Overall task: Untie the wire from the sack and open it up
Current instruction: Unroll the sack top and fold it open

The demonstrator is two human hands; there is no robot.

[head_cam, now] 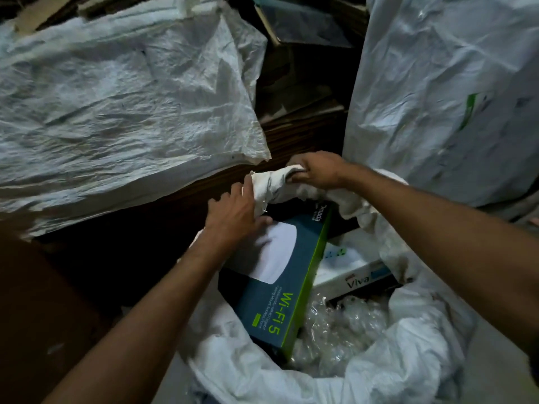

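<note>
A white woven sack [388,371] stands in front of me with its mouth gaping wide. Its far rim is bunched into a twisted corner [274,185]. My right hand [318,170] grips that bunched cloth from above with curled fingers. My left hand [233,211] pinches the same bunch at its left end, thumb under it and fingers over it. A small frayed tip shows at the top left of the bunch; I cannot tell whether it is wire.
Inside the sack lie a teal "Wi-Fi 5" box [280,284], a white "Viva" box [353,272] and crumpled clear plastic [344,325]. Another full white sack [122,97] lies at the left, a third [449,91] stands at the right, with stacked cardboard [300,106] between.
</note>
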